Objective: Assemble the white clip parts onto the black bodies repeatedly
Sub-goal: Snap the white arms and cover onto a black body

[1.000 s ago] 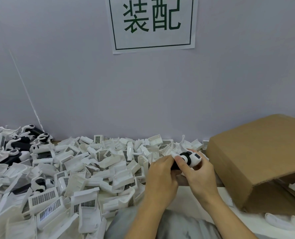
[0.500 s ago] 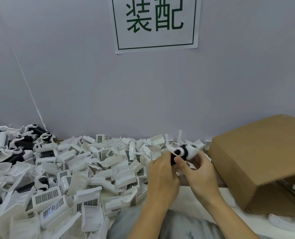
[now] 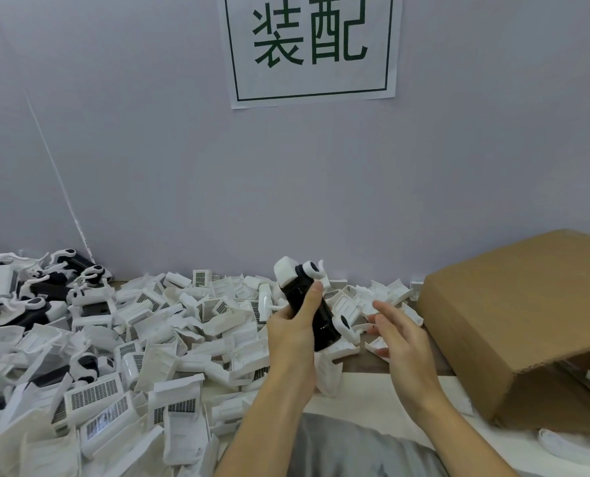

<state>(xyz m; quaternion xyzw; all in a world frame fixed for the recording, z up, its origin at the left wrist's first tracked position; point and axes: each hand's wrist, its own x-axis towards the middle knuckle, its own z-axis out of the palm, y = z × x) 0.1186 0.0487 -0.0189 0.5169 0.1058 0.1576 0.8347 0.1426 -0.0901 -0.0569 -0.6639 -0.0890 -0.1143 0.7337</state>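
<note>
Left hand (image 3: 295,330) grips the black body (image 3: 312,313) upright; right hand (image 3: 398,333) — fingers apart, empty — hovers just beside it. Risk: one-handed hold slips — white clip (image 3: 312,269) at the top may unseat.

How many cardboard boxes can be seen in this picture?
1. The cardboard box lies on its side at the right, beside the open right hand, its opening toward the person. The frame edge cuts it off, so others may be hidden.

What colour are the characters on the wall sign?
Dark green on the white sign, head view.
</note>
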